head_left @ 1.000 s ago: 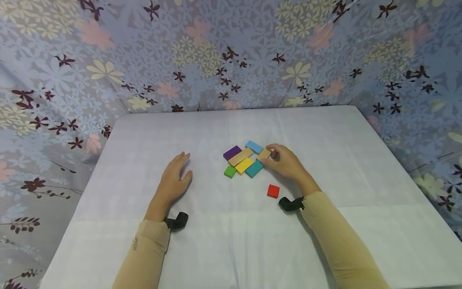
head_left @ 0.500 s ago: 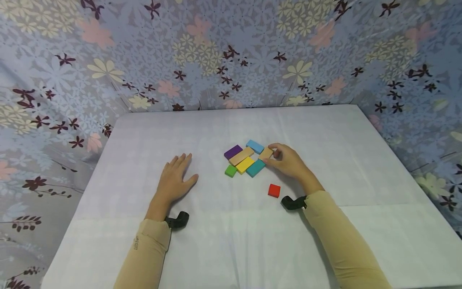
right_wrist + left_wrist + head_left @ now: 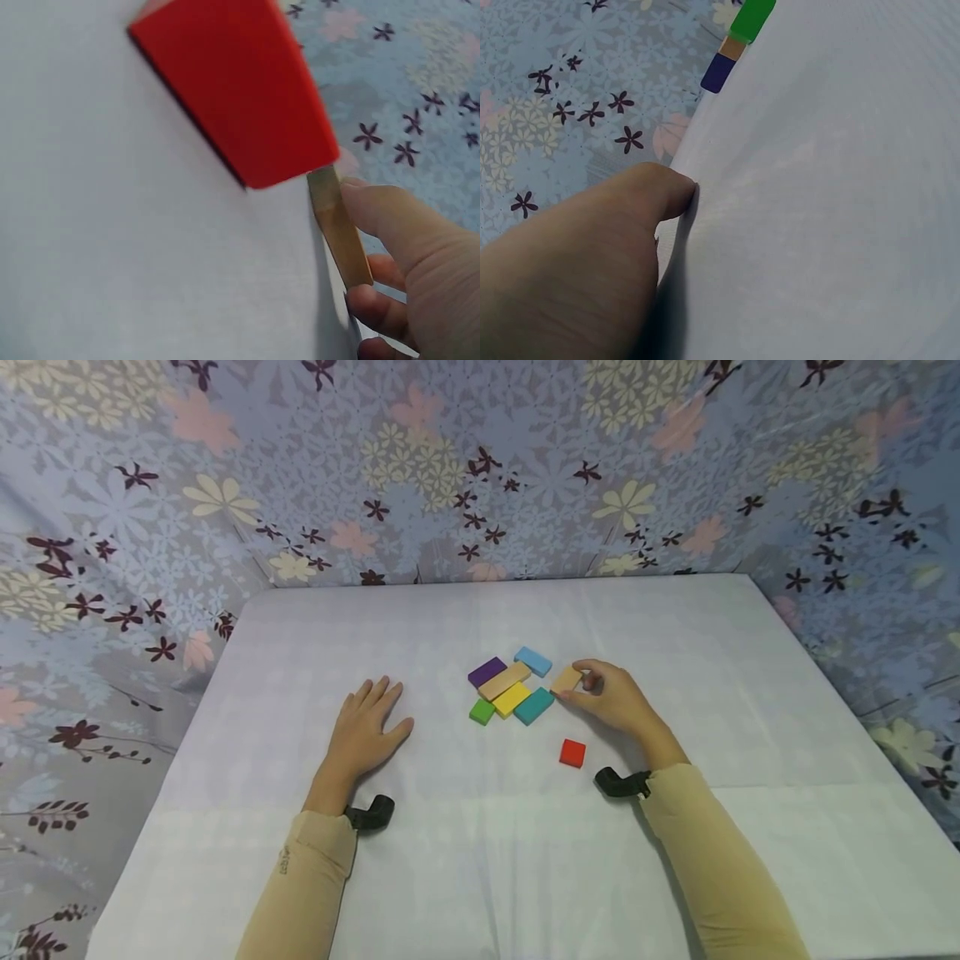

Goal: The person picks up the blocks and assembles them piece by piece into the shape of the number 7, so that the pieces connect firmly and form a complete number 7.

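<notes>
Between thumb and fingers, my right hand (image 3: 611, 696) pinches a tan wooden block (image 3: 566, 680) on the white cloth. Just left of it lies a loose cluster: a light blue block (image 3: 533, 662), a teal block (image 3: 534, 706), a yellow block (image 3: 512, 700), a second tan block (image 3: 505, 681), a purple block (image 3: 487, 672) and a small green block (image 3: 482, 711). Nearer me sits a red block (image 3: 573, 753), large in the right wrist view. My left hand (image 3: 365, 731) rests on the cloth left of the cluster, fingers spread, holding nothing.
A white cloth (image 3: 480, 860) covers the table. Behind it and at both sides hangs a floral curtain (image 3: 450, 468). A black wrist-worn device (image 3: 371, 814) is on the left arm, and another black device (image 3: 621, 782) is on the right.
My right hand has drawn the tan block rightward, leaving a gap between it and the cluster. The left hand has spread its fingers and moved slightly right.
</notes>
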`<move>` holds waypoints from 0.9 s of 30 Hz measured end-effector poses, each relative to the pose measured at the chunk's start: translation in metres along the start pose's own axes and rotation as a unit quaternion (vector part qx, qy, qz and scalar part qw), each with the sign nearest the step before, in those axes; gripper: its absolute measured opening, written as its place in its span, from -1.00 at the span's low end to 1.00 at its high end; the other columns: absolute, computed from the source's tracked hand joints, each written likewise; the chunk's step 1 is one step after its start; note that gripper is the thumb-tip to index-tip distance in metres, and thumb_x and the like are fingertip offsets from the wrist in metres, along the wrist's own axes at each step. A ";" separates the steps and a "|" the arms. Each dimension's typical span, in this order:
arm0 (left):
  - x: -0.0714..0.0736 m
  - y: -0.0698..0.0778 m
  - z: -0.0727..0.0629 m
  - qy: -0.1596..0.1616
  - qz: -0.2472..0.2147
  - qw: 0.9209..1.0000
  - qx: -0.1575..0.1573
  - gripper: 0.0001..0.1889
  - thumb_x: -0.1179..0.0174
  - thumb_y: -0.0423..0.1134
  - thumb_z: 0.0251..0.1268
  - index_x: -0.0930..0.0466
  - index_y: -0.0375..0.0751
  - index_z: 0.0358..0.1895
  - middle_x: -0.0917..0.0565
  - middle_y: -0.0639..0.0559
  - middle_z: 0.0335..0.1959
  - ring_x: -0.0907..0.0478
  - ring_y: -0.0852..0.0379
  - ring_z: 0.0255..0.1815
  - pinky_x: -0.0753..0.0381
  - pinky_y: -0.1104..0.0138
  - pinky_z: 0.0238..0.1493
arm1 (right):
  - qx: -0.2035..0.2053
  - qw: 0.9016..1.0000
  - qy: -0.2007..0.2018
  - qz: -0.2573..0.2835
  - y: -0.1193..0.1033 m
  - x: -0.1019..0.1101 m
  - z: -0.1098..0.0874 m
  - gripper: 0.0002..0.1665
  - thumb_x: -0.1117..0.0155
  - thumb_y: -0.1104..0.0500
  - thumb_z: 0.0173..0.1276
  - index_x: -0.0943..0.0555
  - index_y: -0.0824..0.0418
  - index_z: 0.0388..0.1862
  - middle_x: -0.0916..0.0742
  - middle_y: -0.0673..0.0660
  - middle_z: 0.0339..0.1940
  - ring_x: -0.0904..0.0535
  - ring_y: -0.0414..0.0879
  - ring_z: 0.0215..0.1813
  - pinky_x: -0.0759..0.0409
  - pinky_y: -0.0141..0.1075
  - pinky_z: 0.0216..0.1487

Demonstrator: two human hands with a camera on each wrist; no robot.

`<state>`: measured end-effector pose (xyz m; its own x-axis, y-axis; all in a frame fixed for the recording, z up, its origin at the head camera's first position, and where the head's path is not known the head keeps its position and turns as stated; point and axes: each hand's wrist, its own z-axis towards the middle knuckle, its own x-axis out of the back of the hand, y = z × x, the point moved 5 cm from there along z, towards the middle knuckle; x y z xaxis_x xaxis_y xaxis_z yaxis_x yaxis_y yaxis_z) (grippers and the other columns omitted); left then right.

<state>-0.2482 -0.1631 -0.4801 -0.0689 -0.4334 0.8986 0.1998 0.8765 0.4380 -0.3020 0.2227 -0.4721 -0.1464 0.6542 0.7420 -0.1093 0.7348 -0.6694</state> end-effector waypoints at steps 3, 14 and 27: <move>0.000 -0.001 0.001 0.003 -0.004 1.000 0.000 -0.29 -0.04 0.14 0.43 -0.18 -0.05 0.55 -0.10 -0.12 0.61 0.10 -0.19 0.65 0.19 -0.11 0.61 | 0.015 1.000 0.011 0.014 0.001 0.001 -0.004 -0.25 -0.44 -0.11 0.26 -0.49 0.19 0.34 -0.59 0.15 -0.21 -0.42 0.01 -0.11 -0.37 -0.17 -0.03; 0.000 -0.003 0.000 0.002 -0.018 1.000 0.005 -0.31 -0.06 0.10 0.42 -0.20 -0.05 0.54 -0.11 -0.11 0.61 0.10 -0.18 0.65 0.18 -0.11 0.61 | 0.022 0.999 0.019 0.021 0.010 0.005 -0.011 -0.27 -0.48 -0.11 0.22 -0.53 0.16 0.30 -0.57 0.12 -0.27 -0.36 -0.02 -0.13 -0.29 -0.22 -0.10; 0.002 -0.002 0.001 -0.003 -0.018 1.000 0.006 -0.30 -0.04 0.12 0.43 -0.17 -0.04 0.56 -0.09 -0.11 0.62 0.12 -0.18 0.65 0.20 -0.11 0.61 | 0.013 0.999 -0.022 0.032 0.013 0.011 -0.015 -0.30 -0.47 -0.08 0.24 -0.52 0.14 0.29 -0.55 0.16 -0.17 -0.31 -0.01 -0.08 -0.27 -0.19 -0.10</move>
<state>-0.2493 -0.1658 -0.4788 -0.0823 -0.4637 0.8822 0.1857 0.8625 0.4707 -0.2899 0.2422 -0.4722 -0.1965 0.6915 0.6952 -0.1239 0.6858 -0.7172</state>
